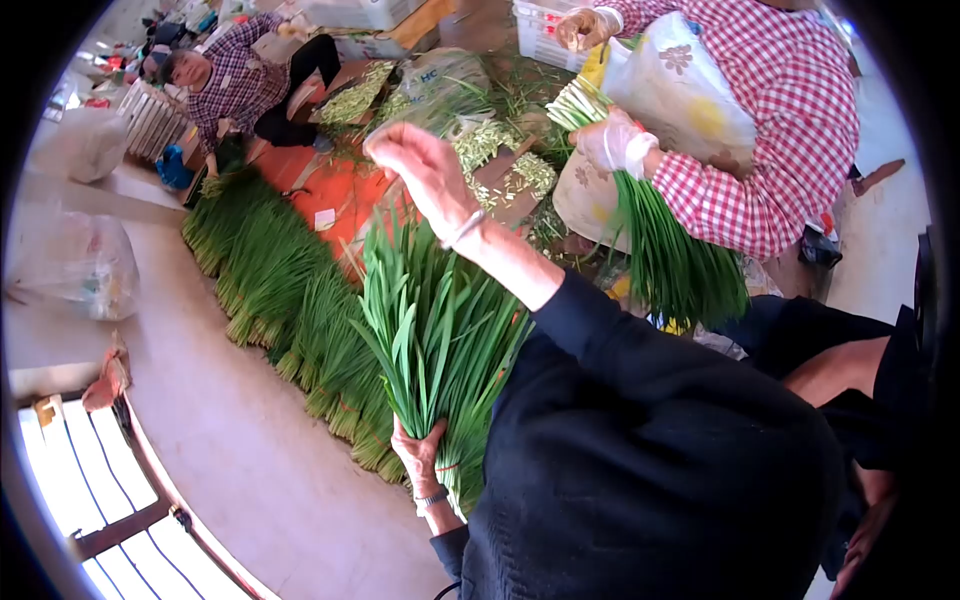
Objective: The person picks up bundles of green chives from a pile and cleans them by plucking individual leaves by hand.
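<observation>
**Plainly, the leaves stand between my two hands**

My left hand (pixel 418 452), low in the middle of the frame, is wrapped around the stem end of a bunch of greens (pixel 410 350). The bunch's long axis runs up the picture from that grasp, leaves fanning toward the top. My right hand (pixel 425 175) is raised near the upper middle, by the leaf tips, fingers curled; I can't tell whether they pinch anything. So my left is the nearer one, on the stems, and the bunch lies below my right. Left of the leaves, a row of bunches (pixel 265 285) stretches toward the upper left.
</observation>
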Available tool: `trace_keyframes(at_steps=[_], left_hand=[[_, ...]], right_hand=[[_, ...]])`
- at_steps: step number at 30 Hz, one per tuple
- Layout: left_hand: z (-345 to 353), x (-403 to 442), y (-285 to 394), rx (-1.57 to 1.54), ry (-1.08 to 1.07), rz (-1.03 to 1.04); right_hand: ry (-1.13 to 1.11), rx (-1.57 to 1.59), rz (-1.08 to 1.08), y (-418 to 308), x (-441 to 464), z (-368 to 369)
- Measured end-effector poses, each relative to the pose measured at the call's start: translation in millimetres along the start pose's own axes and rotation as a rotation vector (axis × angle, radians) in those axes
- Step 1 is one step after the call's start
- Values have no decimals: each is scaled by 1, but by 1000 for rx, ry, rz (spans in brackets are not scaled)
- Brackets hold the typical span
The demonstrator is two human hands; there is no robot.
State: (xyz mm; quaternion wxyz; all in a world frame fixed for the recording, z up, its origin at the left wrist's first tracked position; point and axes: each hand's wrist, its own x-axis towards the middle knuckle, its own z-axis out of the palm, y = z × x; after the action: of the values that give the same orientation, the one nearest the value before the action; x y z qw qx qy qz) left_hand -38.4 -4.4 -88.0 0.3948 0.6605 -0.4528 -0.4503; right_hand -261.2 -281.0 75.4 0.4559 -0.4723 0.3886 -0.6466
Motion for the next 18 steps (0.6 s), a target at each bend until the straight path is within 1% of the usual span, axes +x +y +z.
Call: trace_keyframes(at_steps=[1, 2, 3, 4, 5, 6, 7, 8, 9, 10, 11, 12, 13, 15, 16, 17, 18], left_hand=[[-2, -4, -2, -10, 1, -27], [-7, -8, -6, -49, -10, -43], [-9, -15, -7, -107, -23, -89], [-10, -17, -7, -138, -36, -105], [-13, -17, -7, -165, -46, -121], [-19, -19, -11, -103, -60, -100], [-22, -16, -13, -53, -73, -70], [-23, -11, -7, -52, -111, -91], [-26, -5, -10, 59, -146, -59], [-28, 1, -12, 154, -163, -5], [-31, 7, -13, 250, -175, 47], [-28, 11, 9, 241, -239, 159], [-32, 21, -10, 316, -268, 270], [-30, 26, -12, 553, -304, 171], [-26, 30, -8, 485, -318, 179], [-20, 30, -7, 483, -316, 176], [-17, 31, -6, 533, -370, 131]], right_hand=[[12, -8, -107, -10, 5, -3], [-66, -97, -140, -17, 4, -1], [-142, -187, -158, -23, -4, 1], [-277, -230, -101, -42, -18, 6], [-358, -335, -243, -39, -30, 13], [-416, -384, -381, -33, -48, 23], [-487, -423, -445, -24, -67, 36], [-689, -493, -333, -21, -88, 47], [-843, -492, -330, -6, -107, 56], [-947, -541, -360, 13, -127, 62], [-1033, -607, -394, 33, -146, 66], [-1078, -683, -481, 65, -163, 67], [-1233, -840, -434, 82, -170, 71], [-1548, -1036, -224, 91, -172, 58], [-1627, -1073, -108, 104, -175, 48], [-1725, -1157, -94, 117, -176, 36], [-1793, -1169, 2, 123, -178, 27]])
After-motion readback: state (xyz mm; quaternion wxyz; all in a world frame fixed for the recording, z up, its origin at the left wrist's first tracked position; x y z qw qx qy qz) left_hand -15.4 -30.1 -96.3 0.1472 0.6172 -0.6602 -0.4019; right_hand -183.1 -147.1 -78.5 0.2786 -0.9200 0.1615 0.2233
